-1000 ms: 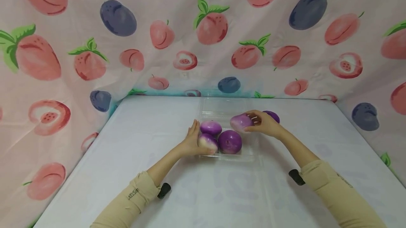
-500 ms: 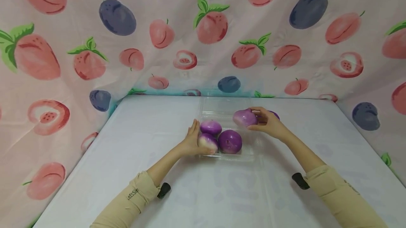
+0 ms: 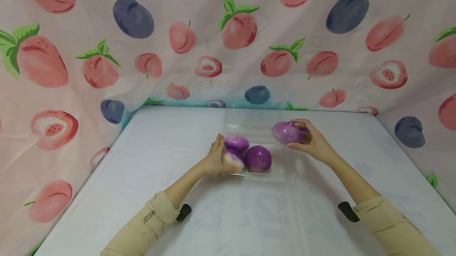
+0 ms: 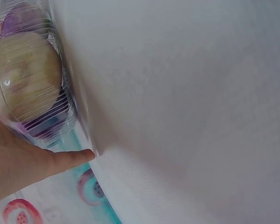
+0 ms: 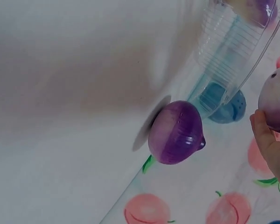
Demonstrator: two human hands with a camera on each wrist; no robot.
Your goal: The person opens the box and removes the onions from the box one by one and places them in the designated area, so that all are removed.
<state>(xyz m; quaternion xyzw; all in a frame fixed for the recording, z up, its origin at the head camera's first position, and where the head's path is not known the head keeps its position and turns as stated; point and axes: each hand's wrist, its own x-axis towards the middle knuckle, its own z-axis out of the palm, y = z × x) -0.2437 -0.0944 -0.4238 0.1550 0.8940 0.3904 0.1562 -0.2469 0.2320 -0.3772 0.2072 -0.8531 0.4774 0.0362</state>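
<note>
A clear plastic clamshell container holds three purple onions, one at the back left, one at the front left and one beside them. My left hand rests against the container's left side, fingers straight and thumb along the front rim. In the left wrist view, one finger extends past the container's ribbed wall. My right hand holds a pale purple onion between thumb and fingers, raised to the right of the container. Another onion lies on the table, mostly hidden behind the right hand in the head view.
The container's lid lies folded back toward the rear wall. A white cloth covers the table. Fruit-printed fabric hangs behind it and along both sides.
My right hand has moved to the right with the onion, away from over the container, and now overlaps the onion on the table. The left hand and the onions in the container have stayed put.
</note>
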